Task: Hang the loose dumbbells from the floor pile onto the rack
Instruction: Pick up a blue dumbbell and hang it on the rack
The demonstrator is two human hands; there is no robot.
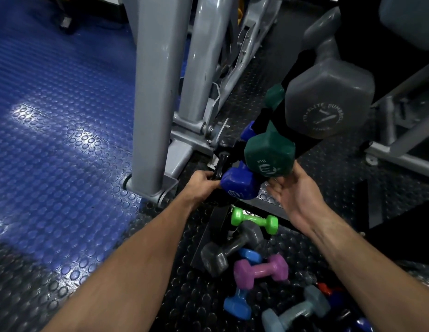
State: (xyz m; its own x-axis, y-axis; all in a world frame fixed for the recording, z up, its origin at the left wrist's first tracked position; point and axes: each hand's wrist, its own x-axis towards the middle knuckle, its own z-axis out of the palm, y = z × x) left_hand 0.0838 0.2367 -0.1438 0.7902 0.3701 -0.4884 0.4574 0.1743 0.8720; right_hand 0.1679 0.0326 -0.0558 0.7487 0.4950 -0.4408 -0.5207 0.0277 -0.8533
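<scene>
**Both hands at the rack's low pegs, pile below**

Rack [304, 144]: black upright frame, leaning across the upper right of the view. Three dumbbells counted hanging on it: one large grey [328, 99] at top, one green marked 8 LB [268, 154] under it, one dark blue [239, 185] lowest. Far heads of the green and blue ones show behind the frame.

Left hand [203, 185]: fingers curled round a black rack bar just left of the dark blue dumbbell; fingertips hidden behind that bar. Holds no dumbbell.

Right hand [290, 190]: palm up, fingers loosely spread beneath the green dumbbell's near head. Thumb side touches or nearly touches the head; cannot tell if it bears weight. Nothing gripped.

Floor pile, on black studded matting between the forearms, by the rack's foot:
- one lime green dumbbell [254, 220], nearest the rack
- one dark grey dumbbell [230, 250], tilted, just below the lime one
- one purple dumbbell [261, 271]
- two light blue: one small [250, 256] tucked between grey and purple, one [238, 305] under the purple
- one pale grey-blue dumbbell [297, 310], lower right
- red and deep blue pieces at the lower right edge, too cut off to count.

Surroundings: blue studded floor [52, 140] at left; grey machine legs [158, 92] behind the rack.
</scene>
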